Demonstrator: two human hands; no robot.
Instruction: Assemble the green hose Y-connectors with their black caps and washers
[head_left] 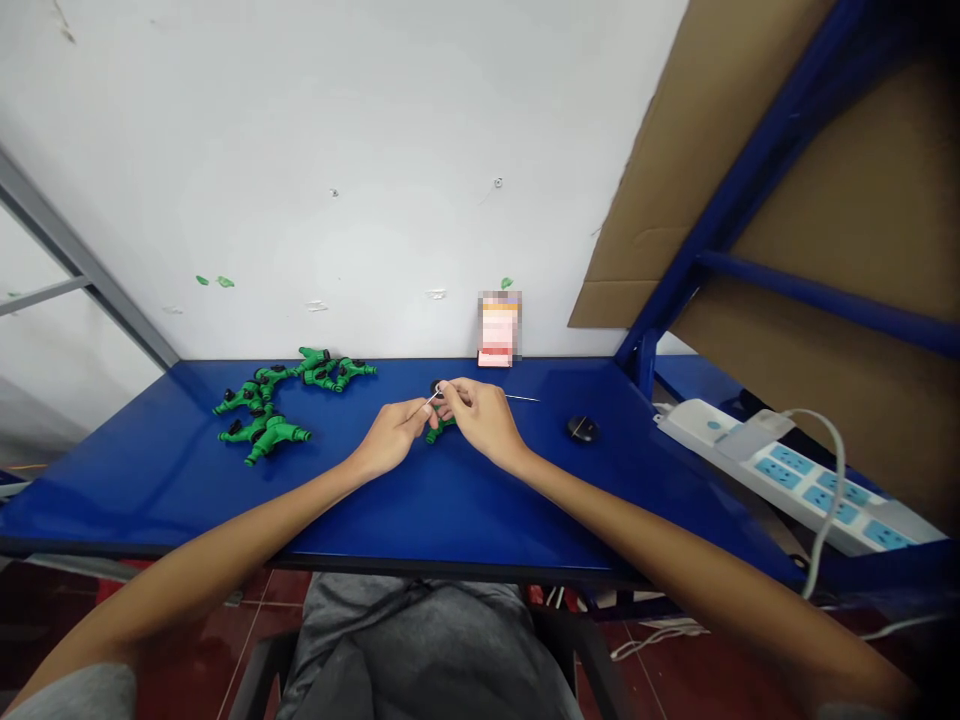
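Note:
My left hand (394,435) is closed in a pinch on a thin metal pick (429,402), which slants up to the fingertips of my right hand (486,415). Those fingers are closed around a small dark round piece (435,387), mostly covered by them. Just below the fingers, a green hose connector (441,429) shows in part on the blue table (450,510). Another thin metal rod (523,398) sticks out to the right from behind my right hand; whether it lies on the table or is held, I cannot tell.
Several green hose connectors with black parts (277,432) lie on the left of the table. A round black object (583,429) sits to the right. By the wall stands a blurred small box (499,330). A white power strip (795,475) with a cable is at far right.

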